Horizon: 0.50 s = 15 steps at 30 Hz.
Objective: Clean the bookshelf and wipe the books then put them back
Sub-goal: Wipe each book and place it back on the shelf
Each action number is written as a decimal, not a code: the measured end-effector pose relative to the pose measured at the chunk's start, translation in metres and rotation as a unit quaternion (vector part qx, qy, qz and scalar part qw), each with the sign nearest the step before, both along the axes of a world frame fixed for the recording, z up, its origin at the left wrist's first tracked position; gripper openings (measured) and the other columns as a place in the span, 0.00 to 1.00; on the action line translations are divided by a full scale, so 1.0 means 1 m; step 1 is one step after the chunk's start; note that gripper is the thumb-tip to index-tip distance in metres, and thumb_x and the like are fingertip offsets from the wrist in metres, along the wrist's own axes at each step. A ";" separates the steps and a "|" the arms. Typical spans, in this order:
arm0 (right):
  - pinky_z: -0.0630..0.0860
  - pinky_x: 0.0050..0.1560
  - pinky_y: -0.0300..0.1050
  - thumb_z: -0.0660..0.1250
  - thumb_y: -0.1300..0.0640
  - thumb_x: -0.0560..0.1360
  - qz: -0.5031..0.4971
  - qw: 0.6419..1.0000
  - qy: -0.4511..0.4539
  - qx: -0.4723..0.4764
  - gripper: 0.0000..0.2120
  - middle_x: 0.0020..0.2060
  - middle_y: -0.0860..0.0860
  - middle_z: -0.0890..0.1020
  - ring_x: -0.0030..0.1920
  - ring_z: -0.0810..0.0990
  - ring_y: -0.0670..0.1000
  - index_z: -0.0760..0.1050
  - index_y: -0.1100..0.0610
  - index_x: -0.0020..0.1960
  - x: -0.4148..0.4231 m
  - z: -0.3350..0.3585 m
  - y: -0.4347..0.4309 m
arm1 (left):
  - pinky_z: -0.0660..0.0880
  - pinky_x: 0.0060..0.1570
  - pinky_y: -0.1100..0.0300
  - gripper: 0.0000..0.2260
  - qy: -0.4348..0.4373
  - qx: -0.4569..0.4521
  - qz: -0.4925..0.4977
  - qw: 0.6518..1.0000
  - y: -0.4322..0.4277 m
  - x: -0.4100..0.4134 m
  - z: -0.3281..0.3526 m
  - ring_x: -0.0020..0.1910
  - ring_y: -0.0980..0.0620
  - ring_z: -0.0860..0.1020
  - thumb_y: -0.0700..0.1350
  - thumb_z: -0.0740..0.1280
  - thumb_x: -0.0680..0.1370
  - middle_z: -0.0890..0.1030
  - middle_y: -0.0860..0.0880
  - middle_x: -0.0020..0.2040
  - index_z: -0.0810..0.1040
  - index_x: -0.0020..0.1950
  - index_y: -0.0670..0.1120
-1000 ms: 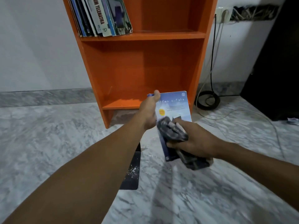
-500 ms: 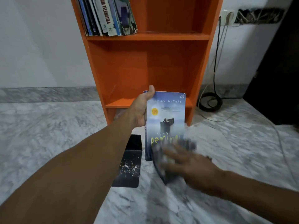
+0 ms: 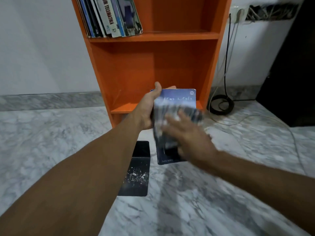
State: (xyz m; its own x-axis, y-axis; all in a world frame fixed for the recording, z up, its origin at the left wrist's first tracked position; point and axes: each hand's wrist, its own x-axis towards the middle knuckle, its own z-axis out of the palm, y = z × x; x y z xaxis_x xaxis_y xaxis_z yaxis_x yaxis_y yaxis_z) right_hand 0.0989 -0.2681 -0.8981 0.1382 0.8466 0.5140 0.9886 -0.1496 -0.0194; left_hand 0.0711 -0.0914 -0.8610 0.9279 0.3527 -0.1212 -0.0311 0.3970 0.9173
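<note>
Head view: left hand point(image 3: 148, 111) grips a blue book point(image 3: 179, 97); right hand point(image 3: 190, 135), blurred, fingers seemingly straight, presses a cloth point(image 3: 196, 114) on its cover; several books point(image 3: 110, 17) stand shelved; this one awaits.

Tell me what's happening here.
A person is wiping a book. The left hand grips the blue book by its upper left edge in front of the orange bookshelf. The right hand presses a dark cloth against its cover, blurred by motion. More books lean on the upper shelf, and a dark flat item flecked with white lies on the marble floor.
</note>
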 end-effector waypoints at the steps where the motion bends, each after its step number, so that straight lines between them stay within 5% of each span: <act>1: 0.80 0.40 0.56 0.66 0.71 0.61 0.058 0.997 -0.007 -0.057 0.30 0.64 0.55 0.78 0.61 0.76 0.65 0.78 0.51 0.60 -0.010 -0.022 -0.013 | 0.81 0.50 0.47 0.27 0.000 0.004 0.007 1.000 0.005 -0.001 -0.001 0.55 0.43 0.83 0.64 0.53 0.81 0.82 0.44 0.59 0.77 0.65 0.47; 4: 0.75 0.42 0.45 0.62 0.62 0.61 0.125 0.949 0.094 -0.274 0.24 0.57 0.44 0.79 0.55 0.80 0.55 0.73 0.45 0.54 -0.029 -0.036 -0.049 | 0.81 0.50 0.48 0.26 0.018 0.001 0.025 1.000 0.017 -0.012 -0.007 0.54 0.44 0.83 0.64 0.54 0.81 0.83 0.45 0.58 0.77 0.65 0.48; 7: 0.75 0.40 0.37 0.64 0.61 0.54 0.086 0.969 0.201 -0.116 0.27 0.47 0.42 0.82 0.44 0.80 0.43 0.78 0.44 0.51 -0.022 -0.002 -0.050 | 0.80 0.52 0.47 0.27 0.027 0.001 0.019 0.999 0.024 -0.017 -0.011 0.55 0.44 0.83 0.65 0.53 0.80 0.83 0.46 0.59 0.77 0.67 0.49; 11: 0.80 0.39 0.50 0.66 0.64 0.60 -0.007 0.984 0.101 0.150 0.24 0.44 0.50 0.85 0.45 0.83 0.54 0.80 0.49 0.54 0.012 0.073 -0.012 | 0.75 0.61 0.43 0.30 0.016 -0.013 -0.007 1.000 0.019 -0.012 -0.015 0.60 0.39 0.79 0.65 0.51 0.80 0.80 0.39 0.63 0.75 0.68 0.44; 15: 0.78 0.47 0.59 0.66 0.62 0.64 -0.037 0.993 0.053 0.102 0.20 0.53 0.56 0.82 0.53 0.78 0.63 0.81 0.57 0.55 0.024 0.064 0.023 | 0.77 0.55 0.45 0.31 0.002 -0.042 -0.031 0.999 0.007 -0.002 -0.007 0.55 0.39 0.81 0.66 0.53 0.79 0.82 0.39 0.57 0.77 0.64 0.43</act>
State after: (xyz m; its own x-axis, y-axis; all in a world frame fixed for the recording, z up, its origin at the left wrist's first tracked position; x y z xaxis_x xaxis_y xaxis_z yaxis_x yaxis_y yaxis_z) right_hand 0.1225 -0.2450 -0.8338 0.2594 0.7119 0.6527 0.9656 -0.2047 -0.1605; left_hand 0.0688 -0.0845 -0.8677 0.9472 0.2820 -0.1526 0.0007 0.4743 0.8804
